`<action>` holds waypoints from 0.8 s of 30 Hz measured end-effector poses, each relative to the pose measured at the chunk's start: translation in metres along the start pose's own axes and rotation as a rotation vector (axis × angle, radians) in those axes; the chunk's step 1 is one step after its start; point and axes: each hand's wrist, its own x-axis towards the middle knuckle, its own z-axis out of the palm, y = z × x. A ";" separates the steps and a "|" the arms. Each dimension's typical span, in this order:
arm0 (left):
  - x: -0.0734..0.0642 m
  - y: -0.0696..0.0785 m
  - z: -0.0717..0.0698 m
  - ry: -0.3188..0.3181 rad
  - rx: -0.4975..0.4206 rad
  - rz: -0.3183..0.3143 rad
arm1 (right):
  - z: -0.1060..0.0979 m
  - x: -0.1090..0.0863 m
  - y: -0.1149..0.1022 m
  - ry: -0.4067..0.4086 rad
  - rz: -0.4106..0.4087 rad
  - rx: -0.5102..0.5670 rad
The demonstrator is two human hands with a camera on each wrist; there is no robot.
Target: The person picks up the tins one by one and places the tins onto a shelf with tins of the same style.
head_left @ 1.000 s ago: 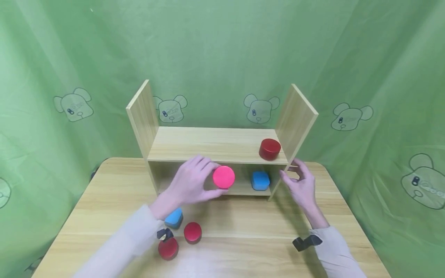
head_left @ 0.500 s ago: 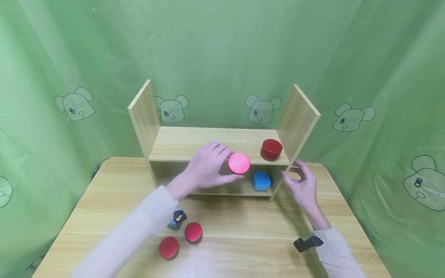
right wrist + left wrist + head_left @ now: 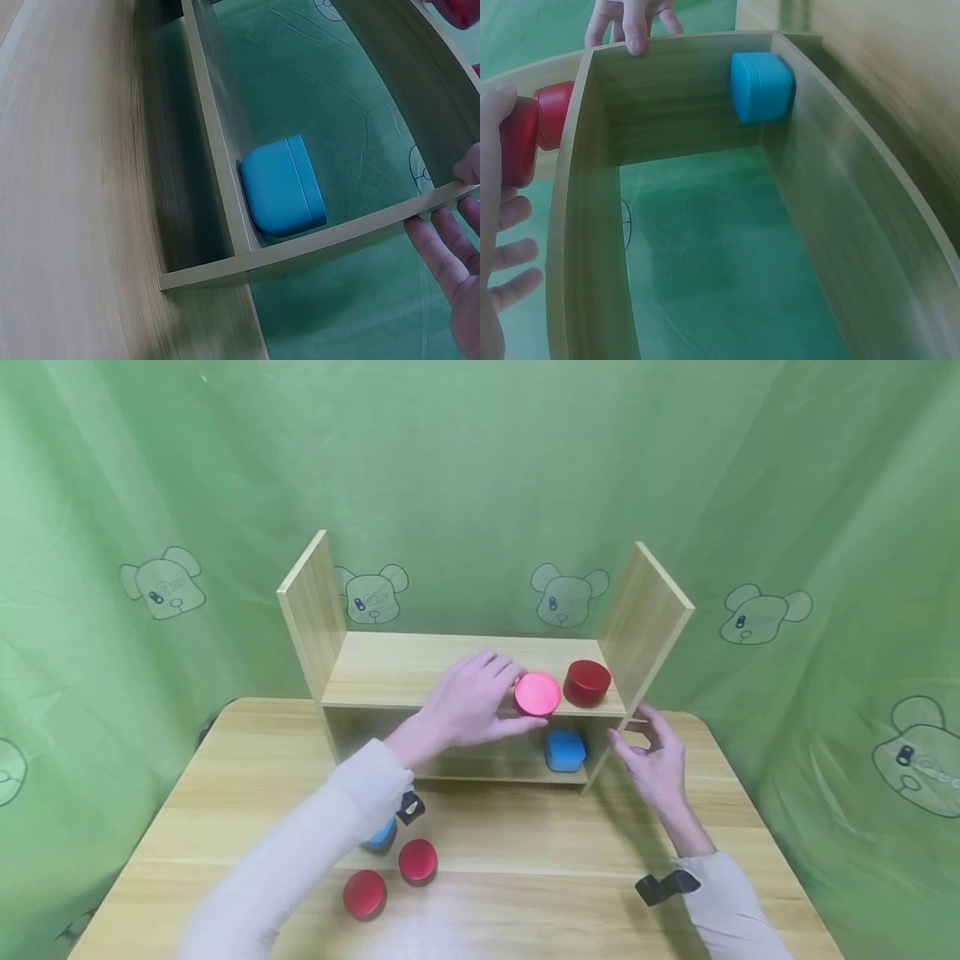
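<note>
My left hand (image 3: 471,703) pinches a round red tin (image 3: 537,694) between thumb and fingers, its bright lid facing the head camera. It is at the front edge of the upper board of a wooden shelf (image 3: 397,664). Just right of it, a second round red tin (image 3: 587,683) stands on that board. In the left wrist view the held tin (image 3: 519,142) overlaps the standing one (image 3: 553,116). My right hand (image 3: 657,762) grips the shelf's right side panel (image 3: 360,231), thumb on the inner face, fingers outside. A blue square tin (image 3: 565,752) sits at the lower compartment's right end.
Two more red tins, one nearer (image 3: 364,895) and one farther (image 3: 417,862), stand on the wooden table (image 3: 540,893) at front left. A blue tin (image 3: 381,837) beside them is partly hidden by the left sleeve. A green curtain (image 3: 465,485) hangs behind the shelf.
My left hand has carried the red tin up and to the right, from before the lower compartment to the upper board, beside the standing tin. The right hand has stayed on the side panel.
</note>
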 end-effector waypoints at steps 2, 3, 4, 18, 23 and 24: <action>0.004 -0.001 0.002 -0.009 0.003 -0.007 | 0.000 0.000 0.000 -0.001 -0.001 -0.003; 0.006 -0.001 0.002 -0.011 0.003 -0.010 | 0.000 0.000 0.000 0.000 -0.001 -0.004; 0.007 -0.001 0.002 -0.014 0.002 -0.014 | -0.001 0.000 0.000 0.000 0.001 -0.002; 0.015 -0.007 0.013 -0.077 0.028 -0.066 | 0.000 -0.001 0.000 0.004 -0.013 -0.011; 0.015 -0.008 0.016 -0.097 0.037 -0.094 | 0.001 -0.001 -0.001 0.004 -0.010 -0.003; 0.016 -0.008 0.016 -0.104 0.039 -0.101 | 0.001 -0.001 -0.001 0.005 -0.009 -0.002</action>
